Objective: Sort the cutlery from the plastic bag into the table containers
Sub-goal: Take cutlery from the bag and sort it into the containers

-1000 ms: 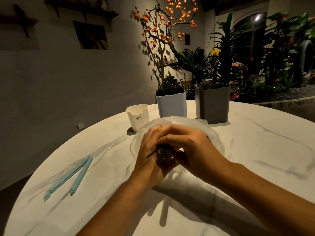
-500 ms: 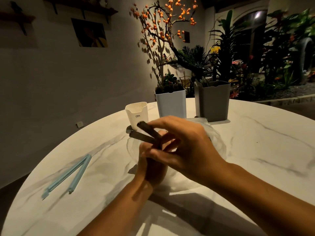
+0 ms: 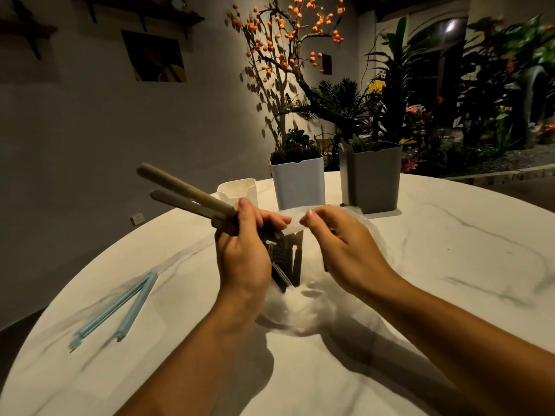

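Observation:
My left hand (image 3: 244,250) grips a bunch of brown-handled cutlery (image 3: 186,195), its handles pointing up and to the left while the dark working ends hang down behind the hand. My right hand (image 3: 339,238) pinches the rim of the clear plastic bag (image 3: 303,307), which sits crumpled on the white marble table (image 3: 450,265) under both hands. Behind the bag stand three containers: a small white cup (image 3: 237,190), a pale blue-white bin (image 3: 298,181) holding dark cutlery, and a grey bin (image 3: 372,175) with light-coloured cutlery.
A light blue bag clip (image 3: 120,307) lies open on the table at the left. Beyond the round table's far edge are a wall, a branch with orange berries and dense plants.
Both hands were down in the bag a second ago. My left hand has lifted the cutlery up and out to the left, and my right hand has moved apart to hold the bag's rim.

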Demonstrator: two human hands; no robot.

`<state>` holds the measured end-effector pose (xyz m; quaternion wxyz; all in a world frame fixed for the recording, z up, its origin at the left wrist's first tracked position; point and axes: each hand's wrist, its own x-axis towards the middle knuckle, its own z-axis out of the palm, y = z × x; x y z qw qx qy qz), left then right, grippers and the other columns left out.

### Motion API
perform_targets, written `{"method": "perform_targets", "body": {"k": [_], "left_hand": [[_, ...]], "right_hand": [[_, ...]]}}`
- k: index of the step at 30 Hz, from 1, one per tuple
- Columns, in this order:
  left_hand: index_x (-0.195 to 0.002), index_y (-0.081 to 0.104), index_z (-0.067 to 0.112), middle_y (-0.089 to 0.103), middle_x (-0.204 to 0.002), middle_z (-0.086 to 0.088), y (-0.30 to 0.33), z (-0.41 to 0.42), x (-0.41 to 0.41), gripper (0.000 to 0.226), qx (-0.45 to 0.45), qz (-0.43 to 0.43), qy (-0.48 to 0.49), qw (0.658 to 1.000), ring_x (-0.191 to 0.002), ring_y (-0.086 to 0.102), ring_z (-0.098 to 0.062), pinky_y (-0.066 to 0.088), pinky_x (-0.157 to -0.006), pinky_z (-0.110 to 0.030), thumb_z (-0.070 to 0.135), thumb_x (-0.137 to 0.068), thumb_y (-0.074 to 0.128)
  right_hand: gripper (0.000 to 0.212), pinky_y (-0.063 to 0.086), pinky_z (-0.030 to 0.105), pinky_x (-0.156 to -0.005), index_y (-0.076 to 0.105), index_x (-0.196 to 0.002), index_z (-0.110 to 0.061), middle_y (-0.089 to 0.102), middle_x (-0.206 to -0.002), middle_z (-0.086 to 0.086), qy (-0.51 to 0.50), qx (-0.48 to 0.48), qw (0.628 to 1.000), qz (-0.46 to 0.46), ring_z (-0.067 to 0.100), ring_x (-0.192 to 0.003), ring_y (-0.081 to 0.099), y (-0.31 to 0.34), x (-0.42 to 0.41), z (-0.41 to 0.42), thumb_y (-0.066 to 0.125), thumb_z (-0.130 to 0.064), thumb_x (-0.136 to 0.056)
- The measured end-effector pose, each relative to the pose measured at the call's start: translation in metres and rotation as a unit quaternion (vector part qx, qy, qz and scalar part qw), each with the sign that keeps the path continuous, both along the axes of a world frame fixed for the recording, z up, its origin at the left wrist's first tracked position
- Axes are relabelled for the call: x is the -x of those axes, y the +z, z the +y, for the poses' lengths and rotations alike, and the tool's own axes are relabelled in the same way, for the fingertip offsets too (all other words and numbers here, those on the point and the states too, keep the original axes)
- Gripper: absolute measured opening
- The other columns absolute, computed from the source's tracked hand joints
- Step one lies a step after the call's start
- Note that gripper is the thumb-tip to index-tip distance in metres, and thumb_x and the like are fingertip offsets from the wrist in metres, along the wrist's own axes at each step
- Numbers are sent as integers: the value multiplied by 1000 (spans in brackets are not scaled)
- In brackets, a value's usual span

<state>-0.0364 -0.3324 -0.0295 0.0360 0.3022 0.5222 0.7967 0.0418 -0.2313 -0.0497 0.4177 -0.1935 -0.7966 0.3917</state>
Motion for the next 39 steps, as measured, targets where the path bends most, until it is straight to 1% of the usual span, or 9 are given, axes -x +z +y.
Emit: {"method": "perform_targets", "body": {"k": [7,13,18,21,24,27,31,34,39], "left_hand": [[-60,56,22,63,-59,0,8,0,-10,50,-30,-60,-38,997,-74,69,-20,51,-100,-46,33,-105,36],[-60,60,25,65,-64,0,5,4,-20,50,-16,-60,-54,997,-77,70,-19,53,-94,-42,39,-103,38],[-89,64,31,67,-72,22,-9,11,-36,28,52,-21,-43,997,-74,66,8,51,-62,-7,49,-94,43],[-104,66,30,71,-88,16,-11,14,-33,40,43,51,-9,998,-88,68,0,53,-67,-8,54,-86,40],[-120,62,33,69,-99,20,-13,12,-26,47,39,53,9,998,-91,68,1,55,-65,-14,54,-84,39],[-112,65,36,66,-79,35,-14,10,-20,39,53,16,-1,998,-79,63,17,52,-61,-10,52,-88,40],[-108,69,31,69,-76,27,-14,10,-16,35,72,-15,-21,997,-67,68,1,53,-53,-17,43,-101,37],[-104,71,28,71,-71,19,-14,8,-13,37,82,-28,-37,995,-57,66,-2,55,-52,-22,42,-102,36],[-73,76,39,75,-86,7,-16,9,-12,42,104,-64,-48,991,-82,72,-19,60,-62,-29,52,-96,43]], "right_hand": [[48,58,29,-78,67,-92,-13,70,-93,5,71,321,944,-33,17,-89,68,-1,11,-10,35,-48,-103],[52,61,37,-75,63,-106,-6,75,-95,14,164,485,858,46,26,-85,74,6,3,-13,39,-52,-100],[44,61,33,-71,74,-99,-20,76,-96,7,216,478,844,113,22,-92,73,10,3,-26,40,-47,-101],[41,58,39,-85,70,-109,-25,75,-103,3,191,435,874,97,23,-100,70,12,3,-27,39,-51,-100],[35,58,33,-80,70,-90,-39,73,-91,-14,172,341,922,60,16,-90,68,8,3,-30,39,-50,-99],[38,57,26,-71,71,-77,-35,71,-72,-17,171,300,937,56,15,-72,65,8,1,-31,42,-44,-100],[30,53,23,-52,68,-91,-16,69,-82,9,212,284,932,73,18,-59,60,10,-4,-30,49,-38,-96],[25,55,24,-53,69,-100,-17,73,-82,1,236,263,933,68,21,-61,64,7,-5,-28,56,-34,-87],[12,55,23,-51,70,-96,-24,73,-80,-3,199,233,948,85,18,-57,64,5,-5,-23,59,-23,-90]]}}
